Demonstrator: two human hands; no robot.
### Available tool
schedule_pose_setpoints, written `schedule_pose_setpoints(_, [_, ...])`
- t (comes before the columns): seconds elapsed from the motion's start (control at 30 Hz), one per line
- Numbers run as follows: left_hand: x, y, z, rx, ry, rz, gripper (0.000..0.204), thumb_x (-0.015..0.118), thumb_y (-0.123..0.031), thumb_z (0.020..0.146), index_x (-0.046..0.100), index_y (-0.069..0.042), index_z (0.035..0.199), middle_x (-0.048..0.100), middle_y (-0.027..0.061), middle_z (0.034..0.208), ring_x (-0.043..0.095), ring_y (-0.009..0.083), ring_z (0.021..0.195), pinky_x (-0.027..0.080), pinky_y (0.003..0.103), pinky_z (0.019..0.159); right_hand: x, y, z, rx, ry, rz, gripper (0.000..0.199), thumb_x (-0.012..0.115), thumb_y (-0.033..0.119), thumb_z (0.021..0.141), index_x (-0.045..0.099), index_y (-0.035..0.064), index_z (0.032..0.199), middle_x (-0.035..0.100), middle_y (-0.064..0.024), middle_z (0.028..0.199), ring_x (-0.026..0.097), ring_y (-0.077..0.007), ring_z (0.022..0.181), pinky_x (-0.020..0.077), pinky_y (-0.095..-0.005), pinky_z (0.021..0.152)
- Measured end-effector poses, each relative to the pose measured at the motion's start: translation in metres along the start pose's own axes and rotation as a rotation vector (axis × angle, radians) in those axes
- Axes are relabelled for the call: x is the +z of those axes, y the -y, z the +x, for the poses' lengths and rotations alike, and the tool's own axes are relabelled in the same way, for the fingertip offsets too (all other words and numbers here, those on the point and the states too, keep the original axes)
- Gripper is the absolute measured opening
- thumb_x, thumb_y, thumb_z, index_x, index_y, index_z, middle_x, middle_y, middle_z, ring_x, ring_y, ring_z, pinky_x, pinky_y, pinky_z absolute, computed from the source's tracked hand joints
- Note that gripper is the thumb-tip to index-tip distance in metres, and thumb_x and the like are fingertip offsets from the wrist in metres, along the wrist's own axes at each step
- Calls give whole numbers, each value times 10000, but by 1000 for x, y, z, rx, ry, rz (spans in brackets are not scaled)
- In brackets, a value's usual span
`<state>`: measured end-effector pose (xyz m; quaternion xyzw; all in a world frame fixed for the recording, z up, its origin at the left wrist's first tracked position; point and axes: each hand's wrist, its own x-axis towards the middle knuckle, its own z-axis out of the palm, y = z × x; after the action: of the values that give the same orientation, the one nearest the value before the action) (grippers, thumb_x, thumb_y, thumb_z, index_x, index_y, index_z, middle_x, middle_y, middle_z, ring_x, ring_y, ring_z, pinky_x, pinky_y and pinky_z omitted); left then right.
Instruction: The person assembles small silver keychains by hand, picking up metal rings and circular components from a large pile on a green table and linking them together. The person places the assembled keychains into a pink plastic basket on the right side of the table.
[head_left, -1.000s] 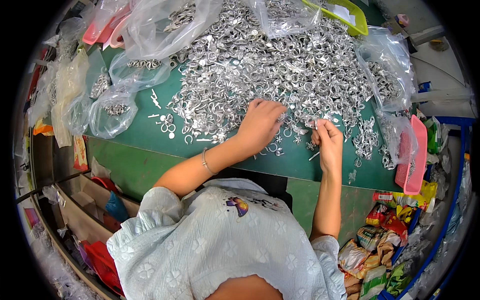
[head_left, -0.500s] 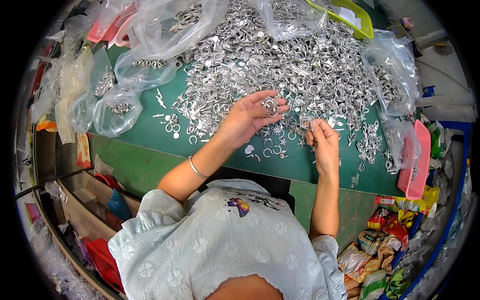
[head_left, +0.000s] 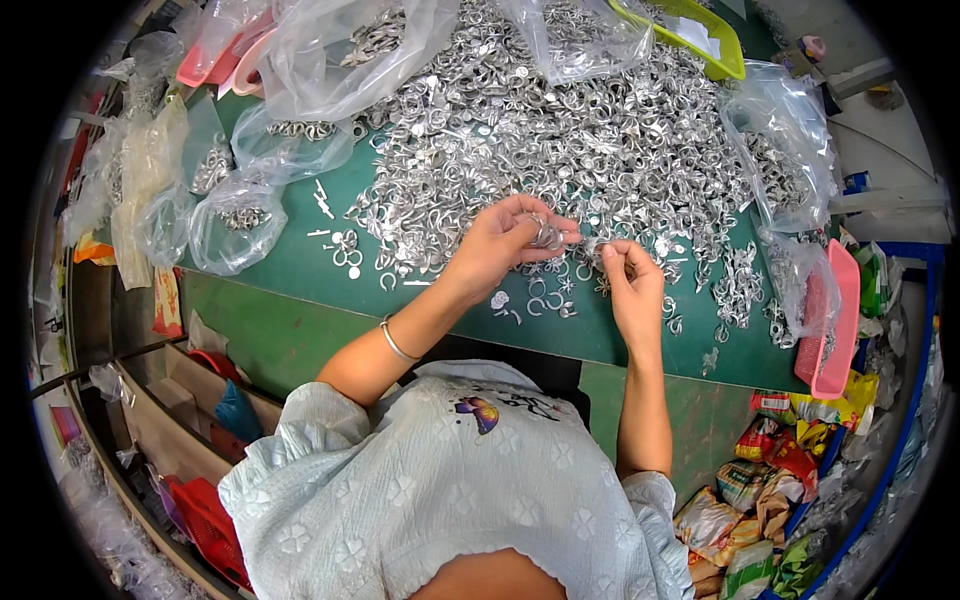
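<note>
The left hand [head_left: 505, 240] is raised just above the green tabletop [head_left: 300, 270], fingers curled closed around a small cluster of silver metal rings [head_left: 548, 235]. The right hand [head_left: 628, 278] sits just beside it, fingertips pinched on a single small metal piece [head_left: 597, 246] at its upper edge. The two hands are close together, nearly touching at the fingertips, over the near edge of the pile [head_left: 600, 130].

The pile consists of loose silver metal parts, mostly ring- and hook-shaped, and covers most of the tabletop's far half. Scattered single parts [head_left: 545, 300] lie on the bare green surface directly below the hands and to the left of them.

A thin bracelet [head_left: 396, 343] circles the left wrist.

Clear plastic bags [head_left: 235, 215] holding more metal parts lie at the left side of the tabletop; further clear bags [head_left: 345, 50] rest on the far edge of the pile. A pink tray [head_left: 838, 320] stands at the right edge of the tabletop, partly covered by a clear bag with parts. A yellow-green tray [head_left: 715, 40] sits at the far right. Coloured snack packets [head_left: 760, 490] lie below the tabletop at lower right.
</note>
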<state>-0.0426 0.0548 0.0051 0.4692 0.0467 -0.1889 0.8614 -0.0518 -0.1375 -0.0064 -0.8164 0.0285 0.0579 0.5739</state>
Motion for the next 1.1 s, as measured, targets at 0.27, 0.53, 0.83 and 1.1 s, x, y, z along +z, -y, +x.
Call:
schedule_pose_setpoints(0.27, [1,12,-2,-101,-11,33,142,377,-57,893,481,-2,973,567,153,996,597,245,933,504,337,841,12,40,-6,-447,66,-168,268,637,58,744,599,21,1006,493,-55,595,477,-162,535,375,-282,498])
schedule_pose_setpoints(0.53, [13,5,-12,-144,-1,0,140,423,-46,873,497,29,965,570,118,935,621,209,852,542,283,730,12,27,-3,-772,17,-235,170,641,-9,689,625,-7,858,490,-82,635,484,-213,573,383,-298,533])
schedule_pose_setpoints(0.83, [16,-5,-21,-93,176,-141,220,521,-67,857,496,18,1058,574,111,984,605,167,840,512,251,669,6,35,-11,-318,79,247,101,582,-20,766,610,-44,860,567,-47,699,489,-84,648,386,-218,598])
schedule_pose_setpoints(1.1, [19,0,-27,128,170,37,347,543,-9,829,465,34,1164,584,119,994,622,200,843,507,257,689,6,34,-18,-134,69,506,63,591,43,809,601,-10,841,570,13,726,476,-57,654,385,-212,601])
